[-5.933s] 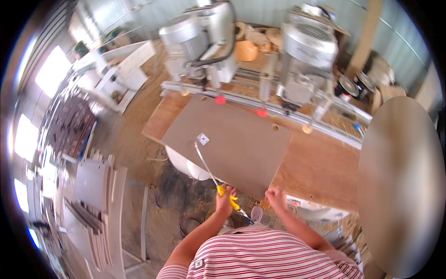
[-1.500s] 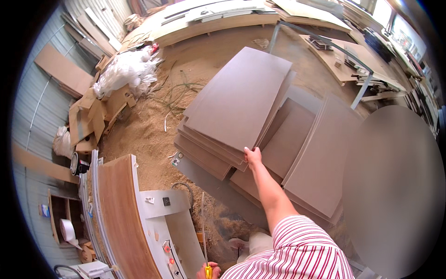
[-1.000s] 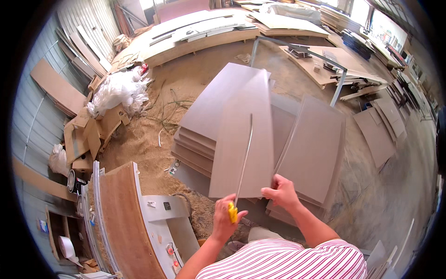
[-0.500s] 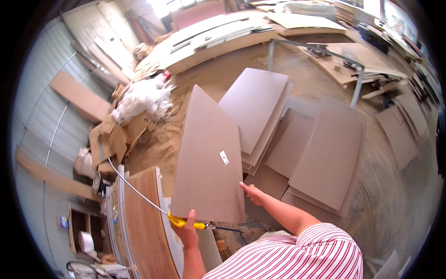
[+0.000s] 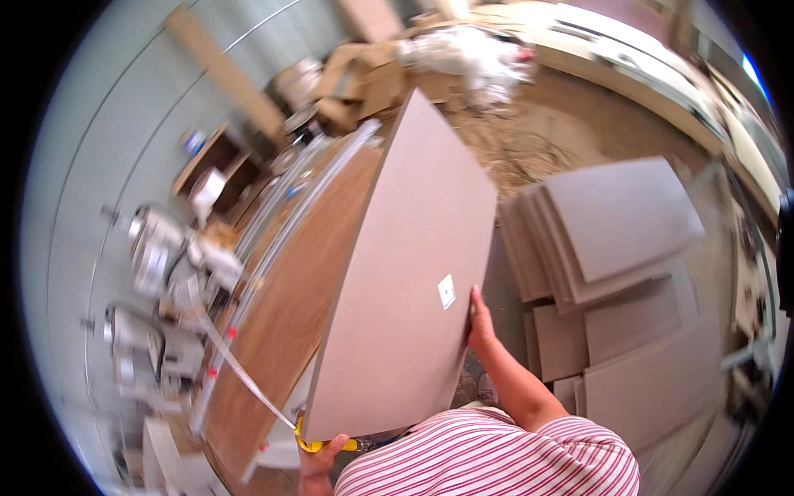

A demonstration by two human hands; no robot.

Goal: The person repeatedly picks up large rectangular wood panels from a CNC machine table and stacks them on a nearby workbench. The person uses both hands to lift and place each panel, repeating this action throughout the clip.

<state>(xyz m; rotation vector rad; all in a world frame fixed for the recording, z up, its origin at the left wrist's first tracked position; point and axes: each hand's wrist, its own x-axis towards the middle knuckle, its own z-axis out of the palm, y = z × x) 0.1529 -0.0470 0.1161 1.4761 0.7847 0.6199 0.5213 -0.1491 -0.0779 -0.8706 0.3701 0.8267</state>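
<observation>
Nearest, at the lower edge: a torso in a ribbed-looking, red-and-white striped shirt (image 5: 488, 459). Left hand (image 5: 320, 465) seen low in the frame, left of centre, thumb raised, wrapped about a yellow-handled tool (image 5: 310, 444); its slender, pale tube (image 5: 248, 382) is angled toward the upper left. The large panel (image 5: 405, 281), flat, smooth, greyish-brown and straight-edged, is carried at a steep tilt through the centre; its lower corner is met by the left hand. The right edge is held by the right hand (image 5: 482, 326), digits pointed upward, wrist above a bent forearm; fingers behind the board cannot be made out. A small white label (image 5: 447, 292) is borne on the panel's face. Left of it, a reddish-brown wooden bench top (image 5: 285, 335) is bordered by silvery rails (image 5: 318, 182). At right, similar boards (image 5: 624, 219) are piled unevenly. Rounded, pale grey machines (image 5: 157, 256) are blurred at far left. Beyond, near the top, crumpled white plastic (image 5: 471, 58) and creased brown cardboard (image 5: 376, 78) are heaped beside a grey wall (image 5: 99, 124).
</observation>
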